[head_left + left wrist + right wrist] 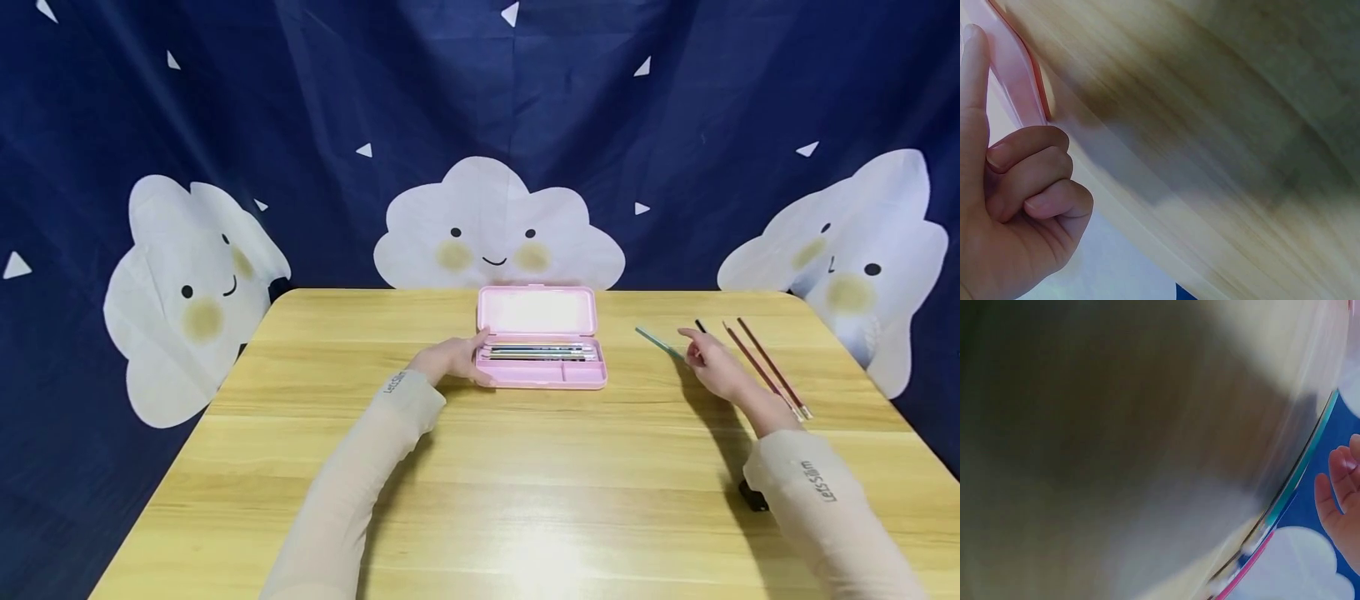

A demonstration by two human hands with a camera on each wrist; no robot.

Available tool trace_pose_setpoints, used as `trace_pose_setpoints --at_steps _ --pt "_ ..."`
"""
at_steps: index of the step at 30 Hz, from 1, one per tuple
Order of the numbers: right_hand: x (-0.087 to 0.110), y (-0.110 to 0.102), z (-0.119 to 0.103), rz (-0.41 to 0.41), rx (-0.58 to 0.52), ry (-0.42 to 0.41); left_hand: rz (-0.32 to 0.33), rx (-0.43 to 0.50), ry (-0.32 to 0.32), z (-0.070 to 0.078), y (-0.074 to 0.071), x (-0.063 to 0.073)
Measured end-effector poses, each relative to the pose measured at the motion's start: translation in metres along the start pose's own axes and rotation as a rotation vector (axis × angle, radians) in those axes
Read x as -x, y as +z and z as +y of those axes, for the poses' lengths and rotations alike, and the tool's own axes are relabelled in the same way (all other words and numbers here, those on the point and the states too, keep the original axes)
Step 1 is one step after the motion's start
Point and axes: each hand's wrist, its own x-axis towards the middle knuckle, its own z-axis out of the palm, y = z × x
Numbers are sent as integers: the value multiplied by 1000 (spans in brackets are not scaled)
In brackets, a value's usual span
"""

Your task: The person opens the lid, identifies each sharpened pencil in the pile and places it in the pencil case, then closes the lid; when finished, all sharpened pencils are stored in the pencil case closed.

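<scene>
A pink pencil case [542, 374] stands with its lid up at the far middle of the table, several pencils [536, 351] lying in its long back compartment. My left hand [452, 358] holds the case by its left end; in the left wrist view the other fingers [1035, 150] are curled beside the pink wall while one digit lies straight along it. On the right, my right hand [712, 364] hovers with nothing in it, index finger extended, above the near end of a teal pencil [655, 339]. A dark pencil [700, 326] is partly hidden behind that hand.
Two dark red pencils [763, 354] lie side by side to the right of the right hand, partly behind the wrist. A dark blue curtain [322, 100] with white clouds hangs behind the wooden table [487, 483]. A small black object [753, 497] shows beneath the right cuff.
</scene>
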Motion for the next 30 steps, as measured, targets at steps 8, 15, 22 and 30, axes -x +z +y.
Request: trace_pose_setpoints --at_steps 8,15,22,30 --pt "18 -15 25 49 72 71 -1 7 -2 -1 1 -3" --pt "32 -24 42 51 82 123 -4 1 5 0 1 0" --pt "47 -33 54 -3 130 188 -16 17 10 -1 1 1" --pt "60 -40 59 -90 193 275 -11 7 22 -1 0 0"
